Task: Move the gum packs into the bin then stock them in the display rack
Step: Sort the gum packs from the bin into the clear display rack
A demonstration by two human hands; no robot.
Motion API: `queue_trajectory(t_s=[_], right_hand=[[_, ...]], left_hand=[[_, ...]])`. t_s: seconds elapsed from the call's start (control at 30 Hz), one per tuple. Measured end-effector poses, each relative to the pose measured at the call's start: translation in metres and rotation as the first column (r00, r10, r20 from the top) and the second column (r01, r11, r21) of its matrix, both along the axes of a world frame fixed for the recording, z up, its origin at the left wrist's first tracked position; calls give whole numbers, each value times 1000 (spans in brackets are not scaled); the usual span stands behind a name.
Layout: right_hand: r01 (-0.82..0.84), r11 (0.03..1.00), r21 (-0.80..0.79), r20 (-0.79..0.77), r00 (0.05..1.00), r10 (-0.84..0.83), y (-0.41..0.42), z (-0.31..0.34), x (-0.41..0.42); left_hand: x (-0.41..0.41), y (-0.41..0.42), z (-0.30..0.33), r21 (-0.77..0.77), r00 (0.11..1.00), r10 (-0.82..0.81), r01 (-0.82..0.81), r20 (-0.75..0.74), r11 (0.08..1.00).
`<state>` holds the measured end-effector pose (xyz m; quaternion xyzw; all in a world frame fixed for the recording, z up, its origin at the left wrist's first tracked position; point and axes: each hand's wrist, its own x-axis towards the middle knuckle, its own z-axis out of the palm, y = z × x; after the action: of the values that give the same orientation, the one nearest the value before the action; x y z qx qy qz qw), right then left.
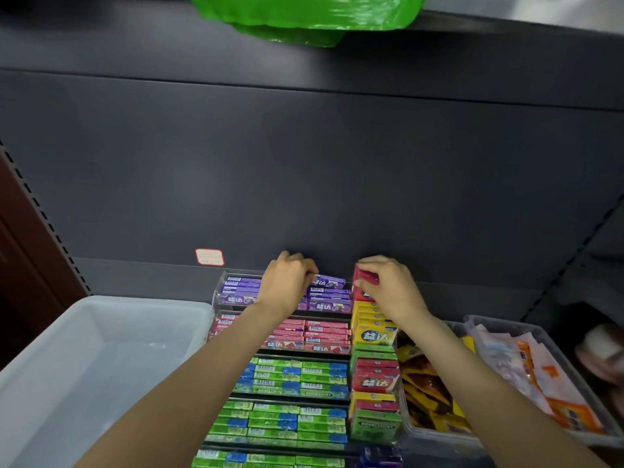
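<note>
Both hands reach to the far end of the tiered display rack (223, 285), against the dark shelf back panel (304, 170). The left hand (287, 282) has its fingers curled, pinching the near end of a purple gum pack (329, 281) that lies tilted on top of the purple stacks (329, 300) in the rearmost tier; the forearm crosses the middle of that tier and the pink tier (310, 336) below it, hiding the packs beneath. The right hand (388, 285) pinches a small red box (366, 278) between thumb and curled fingers, at the far end of the column of boxed gum (373, 336) along the rack's right side; the hand covers what lies under the box, so whether it touches the boxes below cannot be told.

Nearer tiers hold green and blue gum packs (290, 378) in rows, barcodes up; yellow, red and green boxes run down the right column. The clear plastic bin (101, 349) stands just left of the rack, touching or nearly touching its corner; no packs show inside it. To the right sit two clear trays, one with orange-brown sachets (425, 383), the other with pale and orange packets (540, 376). A red-edged price label (209, 257) sticks to the panel behind the rack; a green plastic bag (304, 15) hangs over the upper shelf edge.
</note>
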<state>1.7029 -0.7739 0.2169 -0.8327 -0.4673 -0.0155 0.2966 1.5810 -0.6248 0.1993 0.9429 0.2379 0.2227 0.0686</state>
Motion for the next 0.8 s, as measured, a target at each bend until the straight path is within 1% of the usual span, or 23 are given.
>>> queue_trajectory(t_s=[0.23,0.37,0.67,0.8], right_hand=[[3,1000,-6,1,1000,-3,0,-3,-1],[12,1000,-9,10,1000,-11,0,-3,-1],[25,1000,-17,23,999,-24,1,-4,-2],[33,999,-17,27,999,-33,1,-5,-3]], left_hand=[[2,-2,0,51,991,30,-23,-130,998],[5,-5,5,90,989,32,-19,-147,996],[8,-6,6,89,983,39,-23,-178,996],[9,-8,8,124,979,31,-6,-199,992]])
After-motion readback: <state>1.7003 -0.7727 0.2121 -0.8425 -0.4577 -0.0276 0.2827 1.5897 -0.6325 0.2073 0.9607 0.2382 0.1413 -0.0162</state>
